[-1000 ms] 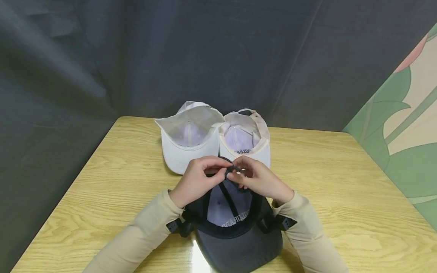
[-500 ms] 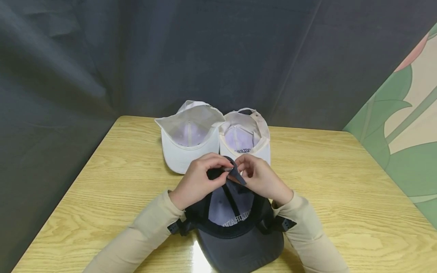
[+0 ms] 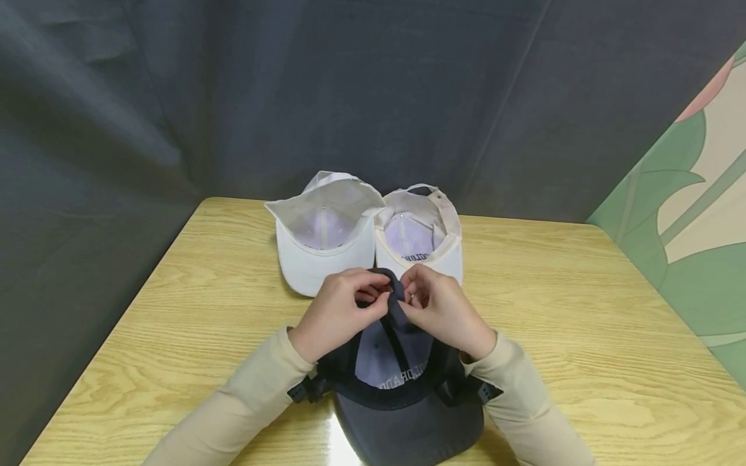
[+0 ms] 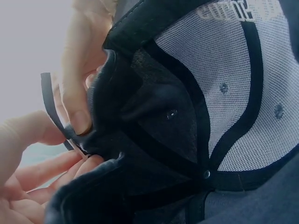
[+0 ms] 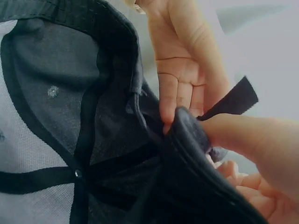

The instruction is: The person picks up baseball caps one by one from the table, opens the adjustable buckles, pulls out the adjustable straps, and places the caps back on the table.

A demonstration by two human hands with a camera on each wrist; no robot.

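Observation:
A dark baseball cap [image 3: 414,430] lies crown down on the table in the head view, its brim toward me and light lettering showing inside. Both hands meet over its back opening. My left hand [image 3: 340,310] pinches the narrow back strap [image 4: 48,95] between thumb and fingers. The strap's loose end sticks out past the fingers in both wrist views. My right hand [image 3: 445,307] pinches the cap's back edge beside the strap, its thumb [image 5: 243,133] on the outer fabric. Fingers partly hide the fastening, where a small pale piece [image 4: 77,148] shows.
Two white caps, a left one [image 3: 323,270] and a right one [image 3: 450,266], lie side by side behind the dark cap, insides up. The wooden table [image 3: 583,336] ends at a dark cloth backdrop [image 3: 373,97]. Leaf-patterned fabric [image 3: 705,278] hangs at the right.
The strap end that pointed down to the right between the hands has turned and is folded more upright. The right fingers have shifted onto the cap's back edge. The white caps have not moved.

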